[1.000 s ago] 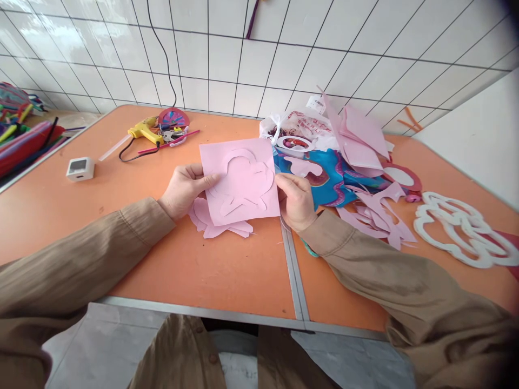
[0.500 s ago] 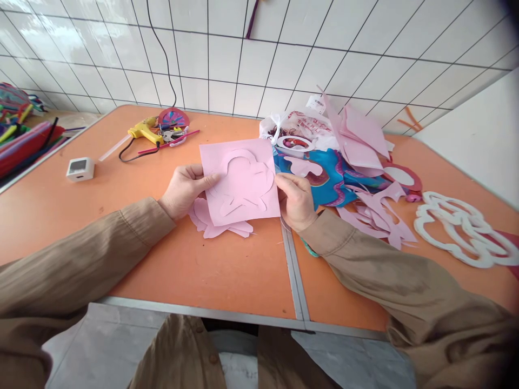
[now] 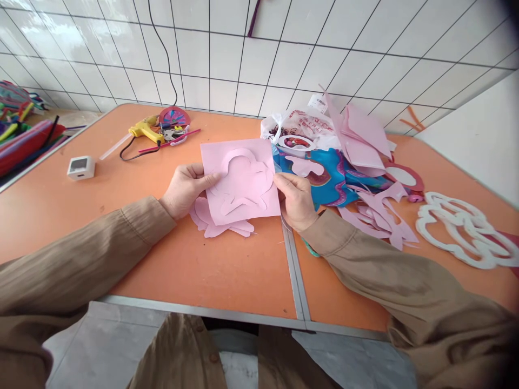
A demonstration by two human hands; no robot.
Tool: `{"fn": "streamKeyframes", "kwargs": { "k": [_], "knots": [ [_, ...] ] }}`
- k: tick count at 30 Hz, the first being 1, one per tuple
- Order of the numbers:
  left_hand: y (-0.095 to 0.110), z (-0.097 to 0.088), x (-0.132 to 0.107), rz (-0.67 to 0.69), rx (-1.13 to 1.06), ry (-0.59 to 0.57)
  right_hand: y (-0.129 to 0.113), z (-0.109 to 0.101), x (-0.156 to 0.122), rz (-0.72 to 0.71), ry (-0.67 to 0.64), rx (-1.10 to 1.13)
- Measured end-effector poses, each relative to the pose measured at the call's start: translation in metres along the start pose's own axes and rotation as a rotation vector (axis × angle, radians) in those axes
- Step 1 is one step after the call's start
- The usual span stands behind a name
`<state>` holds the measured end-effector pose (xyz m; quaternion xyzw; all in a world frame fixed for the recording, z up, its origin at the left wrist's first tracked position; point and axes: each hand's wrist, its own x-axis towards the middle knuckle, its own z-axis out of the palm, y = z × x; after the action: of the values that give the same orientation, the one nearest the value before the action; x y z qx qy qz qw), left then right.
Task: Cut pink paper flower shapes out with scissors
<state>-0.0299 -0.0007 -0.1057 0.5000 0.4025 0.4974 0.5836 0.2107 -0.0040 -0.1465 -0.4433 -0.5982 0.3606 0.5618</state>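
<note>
Between my two hands a square pink sheet (image 3: 243, 186) is held up, tilted toward me, with a rounded shape cut through its surface along curved slits. My left hand (image 3: 184, 189) pinches its left edge, thumb on the front and fingers behind. At the right edge my right hand (image 3: 298, 197) grips it between thumb and fingers. Pink cut-out pieces (image 3: 221, 229) lie on the table just below and partly behind the sheet. Whether the sheet is paper or thin felt I cannot tell.
On the orange table (image 3: 194, 275) lie a yellow glue gun (image 3: 146, 129), a small white box (image 3: 81, 168), a blue patterned bag (image 3: 330, 178), pink scraps (image 3: 385, 213), folded pink sheets (image 3: 363, 138) and white cloud-shaped outlines (image 3: 462, 229). Coloured craft sticks (image 3: 32, 140) are at far left.
Almost nothing differs. The view has shifted very slightly, and both hands keep the same hold on the pink sheet.
</note>
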Motion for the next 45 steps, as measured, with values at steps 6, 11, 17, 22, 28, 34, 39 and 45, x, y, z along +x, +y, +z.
{"fn": "streamKeyframes", "kwargs": {
  "k": [6,11,17,22,28,34,39,45],
  "knots": [
    [0.0,0.0,0.0,0.006,-0.013,0.007,-0.002,0.001,0.001,0.015,0.029,0.08],
    [0.0,0.001,0.0,-0.018,-0.004,0.005,-0.009,0.002,0.0,0.042,-0.023,0.083],
    [0.001,0.002,-0.001,-0.026,-0.002,-0.019,-0.011,0.002,-0.002,-0.002,-0.004,0.034],
    [0.002,0.003,-0.002,-0.032,0.006,-0.015,-0.016,0.004,-0.002,-0.018,0.024,-0.003],
    [0.002,0.001,0.0,-0.038,-0.003,-0.023,-0.022,0.007,-0.002,0.009,0.045,0.037],
    [0.003,-0.001,0.001,-0.073,-0.01,-0.044,-0.025,0.009,-0.001,0.033,0.077,0.099],
    [0.003,0.0,-0.003,-0.049,0.048,-0.08,-0.024,0.009,-0.002,0.027,0.088,0.078],
    [0.003,0.0,-0.003,-0.062,0.029,-0.064,-0.022,0.007,-0.002,0.023,0.082,0.089]
  ]
}}
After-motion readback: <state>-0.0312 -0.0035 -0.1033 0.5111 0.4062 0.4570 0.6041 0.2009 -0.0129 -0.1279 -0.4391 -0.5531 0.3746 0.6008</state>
